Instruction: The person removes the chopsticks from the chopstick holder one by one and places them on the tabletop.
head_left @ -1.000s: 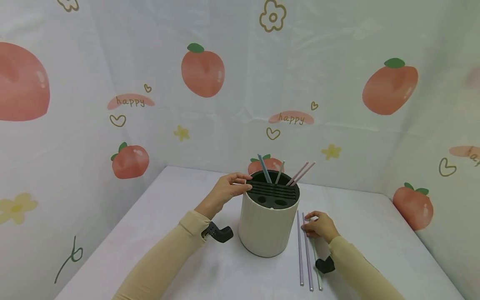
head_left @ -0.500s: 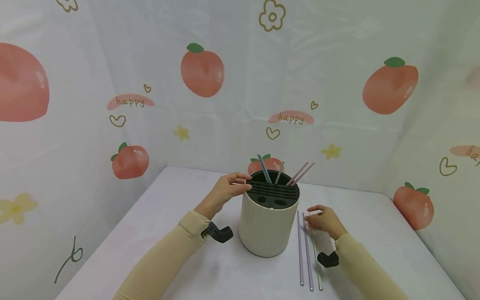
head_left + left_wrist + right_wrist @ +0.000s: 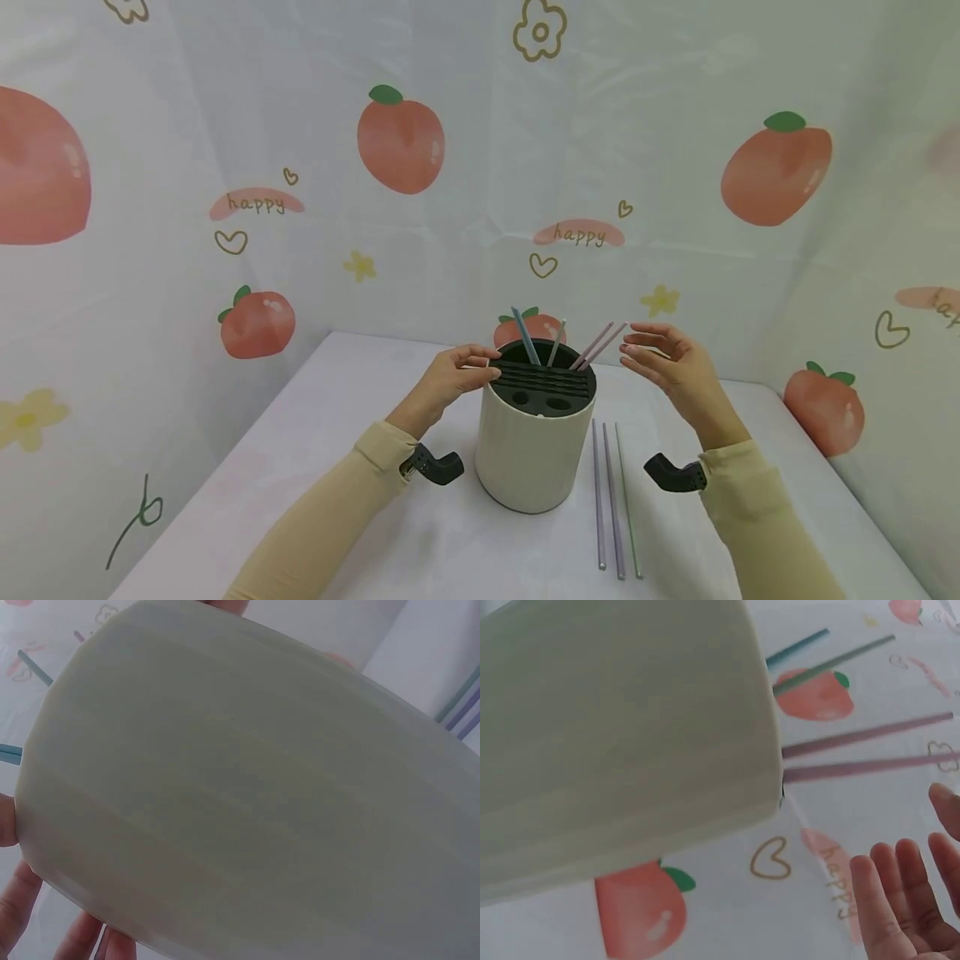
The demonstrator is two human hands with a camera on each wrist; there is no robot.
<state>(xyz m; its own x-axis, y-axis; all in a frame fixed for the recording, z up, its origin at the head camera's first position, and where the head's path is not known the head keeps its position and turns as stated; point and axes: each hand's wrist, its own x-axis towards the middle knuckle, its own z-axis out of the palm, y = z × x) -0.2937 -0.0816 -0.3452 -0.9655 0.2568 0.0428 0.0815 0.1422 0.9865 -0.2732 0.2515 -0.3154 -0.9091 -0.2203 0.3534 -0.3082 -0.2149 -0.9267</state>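
A white round utensil holder [image 3: 528, 462] with a black slotted top [image 3: 543, 382] stands upright on the table. My left hand [image 3: 448, 379] grips its left rim, thumb at the front and fingers behind. Standing in its back opening are blue chopsticks [image 3: 527, 337], one green chopstick [image 3: 557, 343] and two pink chopsticks [image 3: 604, 344], all leaning. My right hand [image 3: 675, 367] is raised right of the holder, fingers loosely bent and holding nothing, fingertips near the pink tips. In the right wrist view a gap shows between the thumb [image 3: 946, 810] and the pink chopsticks [image 3: 870, 761].
Two purple chopsticks [image 3: 612, 500] and a green chopstick [image 3: 628, 500] lie side by side on the white table [image 3: 420, 550], right of the holder. A cloth wall [image 3: 465, 275] printed with peaches rises behind the table and at both sides.
My right hand has risen from the chopsticks on the table to beside the pink chopsticks, leaving the three lying there in place. My left hand stays on the holder's rim.
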